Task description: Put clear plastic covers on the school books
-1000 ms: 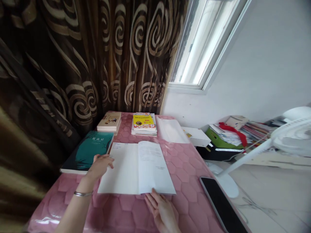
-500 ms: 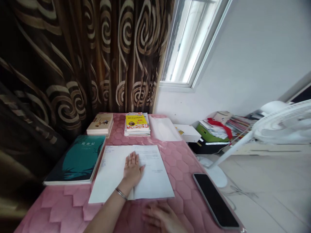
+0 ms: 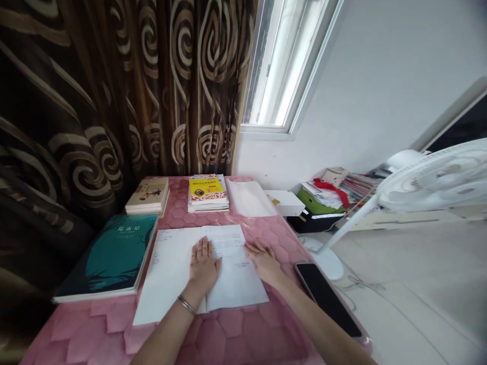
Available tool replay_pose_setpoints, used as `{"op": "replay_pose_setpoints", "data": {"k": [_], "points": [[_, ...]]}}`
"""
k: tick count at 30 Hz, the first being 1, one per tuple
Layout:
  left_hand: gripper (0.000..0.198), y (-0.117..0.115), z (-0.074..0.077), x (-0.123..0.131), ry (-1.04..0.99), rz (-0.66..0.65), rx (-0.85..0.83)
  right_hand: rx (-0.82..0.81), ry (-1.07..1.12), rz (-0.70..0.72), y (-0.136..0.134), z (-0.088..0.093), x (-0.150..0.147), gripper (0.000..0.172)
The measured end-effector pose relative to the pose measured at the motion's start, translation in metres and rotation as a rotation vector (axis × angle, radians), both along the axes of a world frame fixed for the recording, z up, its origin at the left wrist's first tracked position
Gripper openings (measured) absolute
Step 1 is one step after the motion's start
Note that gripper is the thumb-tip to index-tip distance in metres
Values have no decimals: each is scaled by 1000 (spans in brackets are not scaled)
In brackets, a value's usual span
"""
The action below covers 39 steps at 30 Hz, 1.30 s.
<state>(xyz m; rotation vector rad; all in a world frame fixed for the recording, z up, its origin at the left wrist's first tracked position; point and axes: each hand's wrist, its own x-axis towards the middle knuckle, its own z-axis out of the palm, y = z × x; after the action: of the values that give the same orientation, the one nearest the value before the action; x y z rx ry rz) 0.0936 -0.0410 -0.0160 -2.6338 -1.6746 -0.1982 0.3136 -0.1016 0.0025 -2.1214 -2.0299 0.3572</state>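
An open booklet [image 3: 165, 284] lies flat on the pink table [image 3: 232, 329], handwriting on its left page and printed lines on its right. My left hand [image 3: 203, 266], with a bracelet at the wrist, rests palm down beside the centre fold, its fingers stretched out. At the right page's outer edge is my right hand [image 3: 265, 262], fingers extended over or against that edge; whether they touch the paper is hard to tell. Left of the booklet lies a large teal book [image 3: 117, 253].
Behind are a stack of tan books [image 3: 148, 195], a pile topped by a yellow book [image 3: 207, 190] and a clear sheet [image 3: 253, 197]. A phone [image 3: 327, 299] lies along the table's right edge. A white fan [image 3: 353, 218] stands on the floor beyond.
My right hand has moved up from below the booklet to the right page's outer edge. My left hand stays on the booklet. The whole view has shifted slightly.
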Motion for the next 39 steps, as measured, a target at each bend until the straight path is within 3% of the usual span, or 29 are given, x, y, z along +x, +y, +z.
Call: {"op": "replay_pose_setpoints", "data": {"k": [7, 11, 16, 22, 25, 28, 32, 34, 39], "points": [[65, -2, 6, 0, 5, 7, -26, 1, -182, 90, 69, 24, 11, 61], [66, -4, 12, 0, 1, 14, -48, 19, -200, 109, 80, 26, 11, 57], [66, -4, 15, 0, 15, 1, -56, 24, -178, 68, 37, 13, 16, 47], [65, -2, 11, 0, 2, -3, -41, 18, -118, 60, -55, -1, 19, 61], [65, -1, 10, 1, -2, -4, -33, 7, 9, 29, -88, 0, 17, 71], [66, -1, 10, 0, -5, -5, -28, 44, 278, -53, -98, 3, 15, 78], [67, -3, 10, 0, -9, -3, -33, 155, 754, -289, -72, 3, 12, 46], [67, -4, 9, 0, -13, -4, -38, 118, 891, -407, -50, 3, 9, 32], [66, -1, 7, -1, -30, -2, -37, 5, 743, -456, -3, 8, -1, 29]]}}
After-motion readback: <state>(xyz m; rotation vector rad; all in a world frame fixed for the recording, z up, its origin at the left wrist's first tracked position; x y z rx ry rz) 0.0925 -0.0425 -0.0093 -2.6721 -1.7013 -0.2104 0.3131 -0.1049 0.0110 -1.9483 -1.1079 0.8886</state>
